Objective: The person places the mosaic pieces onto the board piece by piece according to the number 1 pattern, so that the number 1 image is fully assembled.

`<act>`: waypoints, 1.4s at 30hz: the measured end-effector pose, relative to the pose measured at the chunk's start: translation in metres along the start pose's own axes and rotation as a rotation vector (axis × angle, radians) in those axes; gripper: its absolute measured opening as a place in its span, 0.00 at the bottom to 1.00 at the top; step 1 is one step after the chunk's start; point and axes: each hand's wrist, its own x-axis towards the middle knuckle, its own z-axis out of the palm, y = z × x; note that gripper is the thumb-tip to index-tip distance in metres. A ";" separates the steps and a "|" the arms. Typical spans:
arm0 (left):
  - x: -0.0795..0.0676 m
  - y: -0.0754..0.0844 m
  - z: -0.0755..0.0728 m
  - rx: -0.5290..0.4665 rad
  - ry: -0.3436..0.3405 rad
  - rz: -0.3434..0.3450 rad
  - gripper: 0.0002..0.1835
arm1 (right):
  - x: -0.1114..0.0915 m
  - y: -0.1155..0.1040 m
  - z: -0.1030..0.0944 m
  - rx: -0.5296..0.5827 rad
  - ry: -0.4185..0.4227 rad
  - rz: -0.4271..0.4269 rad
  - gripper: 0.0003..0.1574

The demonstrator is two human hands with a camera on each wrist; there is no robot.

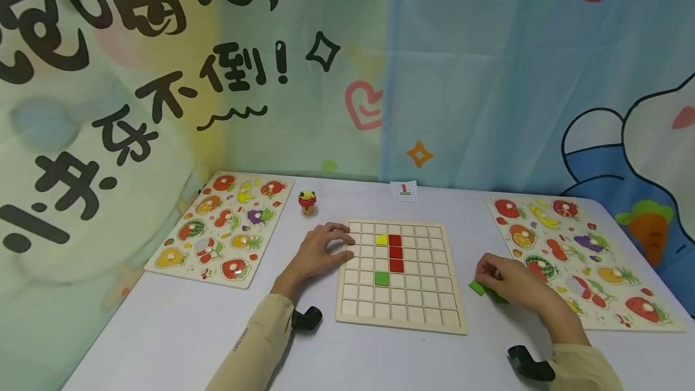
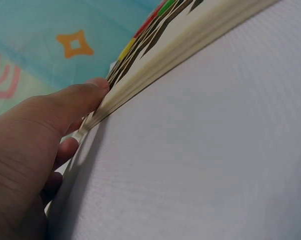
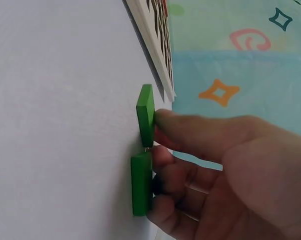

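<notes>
A wooden grid board [image 1: 423,317] lies mid-table, bearing one yellow tile [image 1: 382,239], a column of red tiles [image 1: 396,252] and one green tile [image 1: 382,279]. My left hand [image 1: 320,255] rests at its left side, thumb and fingertips against the edge. To the right of the board, my right hand [image 1: 510,279] pinches a green tile [image 3: 145,117] between thumb and finger; it stands tilted in the right wrist view. A second green tile [image 3: 141,185] sits just by the other fingertips, partly under the hand in the head view.
Fruit puzzle boards lie on the left [image 1: 244,273] and right [image 1: 665,323]; the right forearm crosses the right one. Behind the grid board are a small figurine [image 1: 307,203] and a card [image 1: 404,190] with a printed grid pattern. A printed curtain [image 1: 461,77] hangs behind the table.
</notes>
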 end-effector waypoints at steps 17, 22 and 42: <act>-0.005 -0.003 0.000 -0.001 -0.007 -0.035 0.12 | -0.001 -0.004 -0.003 0.083 -0.088 -0.037 0.20; -0.004 -0.003 0.000 0.000 -0.019 -0.035 0.13 | -0.002 -0.006 0.000 0.067 -0.043 -0.047 0.18; 0.000 0.001 0.001 -0.002 -0.010 -0.019 0.13 | 0.002 -0.021 0.009 0.079 0.103 -0.113 0.19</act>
